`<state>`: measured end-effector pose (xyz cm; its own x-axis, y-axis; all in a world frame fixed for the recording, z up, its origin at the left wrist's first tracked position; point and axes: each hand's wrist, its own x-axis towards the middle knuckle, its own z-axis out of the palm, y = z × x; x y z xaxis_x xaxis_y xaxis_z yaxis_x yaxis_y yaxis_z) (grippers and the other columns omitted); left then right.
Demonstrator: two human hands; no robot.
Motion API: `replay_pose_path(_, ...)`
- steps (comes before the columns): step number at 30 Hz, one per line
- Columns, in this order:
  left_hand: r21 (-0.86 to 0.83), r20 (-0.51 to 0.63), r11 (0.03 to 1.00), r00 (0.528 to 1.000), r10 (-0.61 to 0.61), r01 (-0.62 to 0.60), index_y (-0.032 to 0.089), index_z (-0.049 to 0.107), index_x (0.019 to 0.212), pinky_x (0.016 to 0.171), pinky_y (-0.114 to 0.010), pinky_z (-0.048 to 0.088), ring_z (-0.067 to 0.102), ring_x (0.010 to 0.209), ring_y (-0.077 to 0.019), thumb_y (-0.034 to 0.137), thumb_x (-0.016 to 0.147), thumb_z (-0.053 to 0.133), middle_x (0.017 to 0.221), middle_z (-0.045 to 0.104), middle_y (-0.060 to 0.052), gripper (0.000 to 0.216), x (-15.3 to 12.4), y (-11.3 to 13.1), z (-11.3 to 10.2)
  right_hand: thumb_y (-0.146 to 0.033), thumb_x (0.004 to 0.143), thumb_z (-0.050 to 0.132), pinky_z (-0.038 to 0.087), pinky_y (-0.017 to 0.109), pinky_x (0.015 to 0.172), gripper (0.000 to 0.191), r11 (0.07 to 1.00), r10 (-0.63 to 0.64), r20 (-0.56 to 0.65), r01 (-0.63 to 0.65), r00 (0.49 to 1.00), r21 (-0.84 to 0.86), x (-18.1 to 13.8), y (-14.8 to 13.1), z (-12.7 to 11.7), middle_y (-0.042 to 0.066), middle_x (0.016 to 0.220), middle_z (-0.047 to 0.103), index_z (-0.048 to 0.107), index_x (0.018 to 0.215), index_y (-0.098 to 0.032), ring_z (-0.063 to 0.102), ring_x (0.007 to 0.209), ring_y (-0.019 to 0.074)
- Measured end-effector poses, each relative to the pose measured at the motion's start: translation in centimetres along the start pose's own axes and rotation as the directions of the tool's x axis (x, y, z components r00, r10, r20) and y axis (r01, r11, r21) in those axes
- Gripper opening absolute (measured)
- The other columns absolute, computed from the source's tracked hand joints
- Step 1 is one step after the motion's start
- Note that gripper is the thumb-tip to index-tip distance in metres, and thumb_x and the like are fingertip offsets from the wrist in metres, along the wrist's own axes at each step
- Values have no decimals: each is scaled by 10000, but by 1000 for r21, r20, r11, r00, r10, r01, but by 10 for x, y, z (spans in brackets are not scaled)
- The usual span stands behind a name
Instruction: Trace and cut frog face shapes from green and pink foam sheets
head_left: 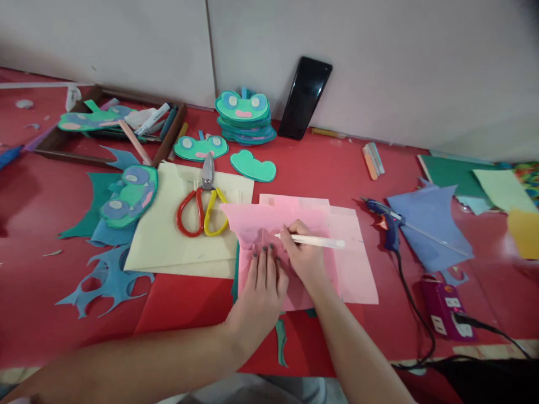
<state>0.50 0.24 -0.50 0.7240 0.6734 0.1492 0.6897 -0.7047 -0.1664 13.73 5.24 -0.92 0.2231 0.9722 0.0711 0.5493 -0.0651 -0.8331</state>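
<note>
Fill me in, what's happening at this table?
A person's right hand holds a white pen, its tip at the pink sheets, while the left hand lies flat on them. Scissors lie on cream sheets to the left. Green face cutouts are stacked near the wall, and a glue gun lies to the right.

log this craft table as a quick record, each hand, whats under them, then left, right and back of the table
left hand: spread flat on the pink sheet
right hand: holds a white pen, tip at the sheet; contact unclear
left: scissors with one red and one yellow handle, on cream sheets
right: blue glue gun, purple power strip
back: stacked frog-face cutouts, black phone leaning on the wall
</note>
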Motion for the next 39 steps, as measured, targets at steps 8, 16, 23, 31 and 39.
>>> replay_pose_path(8, 2, 8, 1000, 1000, -10, 10, 32, 505, 1131, 994, -421, 422, 451, 1213, -324, 139, 835, 354, 1285, 492, -252, 349, -1, 1, 1, -356, 862, 495, 369, 213, 491, 278, 996, 20, 48, -24, 999, 82, 1, -2, 0, -50, 528, 460, 423, 641, -205, 451, 491, 95)
replay_pose_path(16, 12, 12, 1000, 1000, -4, 4, 33, 497, 1152, 997, -422, 420, 460, 1209, -314, 142, 840, 343, 1279, 504, -243, 364, -1, 1, 2, -384, 825, 554, 375, 206, 491, 276, 997, 27, 42, -30, 999, 77, 3, -4, -1, -49, 534, 480, 474, 640, -196, 441, 493, 92)
replay_pose_path(23, 0, 8, 1000, 1000, -9, 9, 30, 495, 1155, 994, -424, 421, 453, 1214, -317, 144, 839, 347, 1288, 493, -249, 368, 0, 1, 2, -400, 809, 572, 426, 222, 544, 228, 986, 63, 100, -77, 993, 145, 4, -2, 1, -34, 592, 541, 515, 713, -202, 520, 555, 112)
replay_pose_path(31, 2, 3, 1000, 1000, -8, 8, 37, 505, 1136, 992, -425, 423, 461, 1208, -315, 145, 834, 347, 1277, 507, -242, 357, 0, 1, 3, -423, 797, 582, 448, 240, 574, 224, 975, 90, 141, -116, 986, 188, 4, -2, 1, -24, 624, 566, 532, 747, -211, 555, 594, 128)
replay_pose_path(39, 11, -9, 1000, 1000, -14, 14, 41, 503, 1130, 986, -414, 432, 469, 1198, -315, 139, 835, 336, 1251, 536, -226, 353, 0, 1, 3, -399, 811, 573, 435, 211, 548, 229, 978, 57, 149, -86, 987, 192, 4, -1, 1, -26, 629, 556, 514, 707, -204, 542, 592, 113)
